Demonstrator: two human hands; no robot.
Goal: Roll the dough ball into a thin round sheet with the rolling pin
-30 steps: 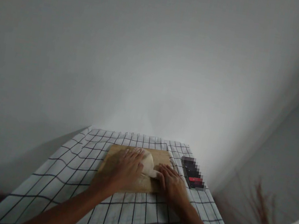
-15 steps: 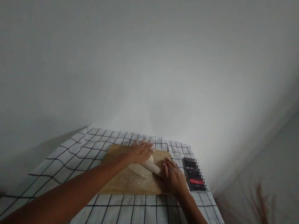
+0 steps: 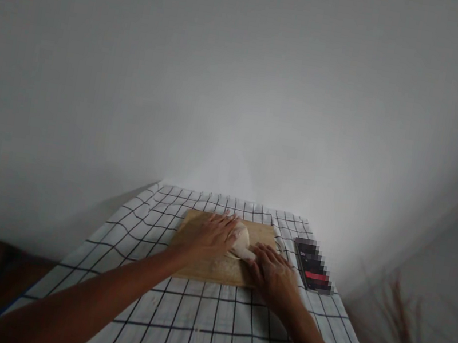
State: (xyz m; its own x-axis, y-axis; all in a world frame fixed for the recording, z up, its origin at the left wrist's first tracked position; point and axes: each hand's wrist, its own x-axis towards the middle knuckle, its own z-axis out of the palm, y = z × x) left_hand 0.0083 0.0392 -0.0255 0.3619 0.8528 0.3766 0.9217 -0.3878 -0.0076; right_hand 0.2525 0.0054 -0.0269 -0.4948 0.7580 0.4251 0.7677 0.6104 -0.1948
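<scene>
A flattened piece of pale dough [image 3: 241,235] lies on a wooden board [image 3: 204,272]. Across it runs a light-coloured rolling pin [image 3: 246,253], tilted down toward the right. My left hand [image 3: 213,236] lies over the dough and the pin's far left end, fingers stretched out and flat; that end of the pin is hidden beneath it. At the pin's near right end is my right hand [image 3: 276,269], with the thumb on the near side and the fingers on the far side.
A white cloth with a black grid [image 3: 188,316] covers the table. To the right of the board lies a phone [image 3: 313,266], partly pixelated. A pale wall [image 3: 239,109] rises behind the table. Thin brown branches [image 3: 407,333] stand at the lower right.
The view has shifted, so board and phone sit further right and higher. The dough between my hands looks more bunched around the rolling pin, and my right hand's fingers are straighter.
</scene>
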